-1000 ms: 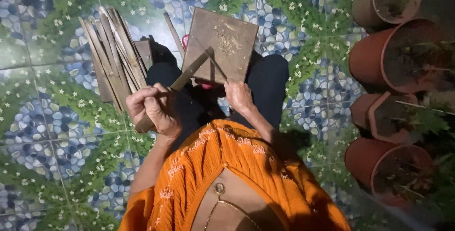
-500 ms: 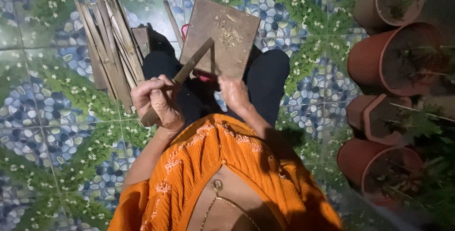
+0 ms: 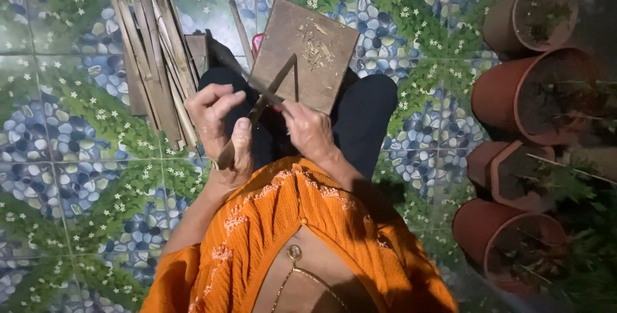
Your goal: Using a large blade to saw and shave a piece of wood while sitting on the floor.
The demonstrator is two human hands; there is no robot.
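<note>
Over one brown board (image 3: 308, 53), left hand (image 3: 222, 123) grip closed on one blade (image 3: 257, 110), right hand (image 3: 312, 130) pinching one stick (image 3: 289, 72), four pots (image 3: 530, 91).

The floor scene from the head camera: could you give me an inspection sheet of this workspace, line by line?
Surface: patterned tile floor with green leaf and blue pebble print; the person sits on it.
Job's things: flat brown board resting over the legs, with shavings on it; thin stick lying across its near edge.
Clutter: bundle of split sticks on the floor at the left.
Grips: left hand closed around the lower end of the stick; right hand pinching something thin against it, too small to tell what.
Cables: nothing seen.
Surroundings: terracotta pots with soil and plants at the right.
</note>
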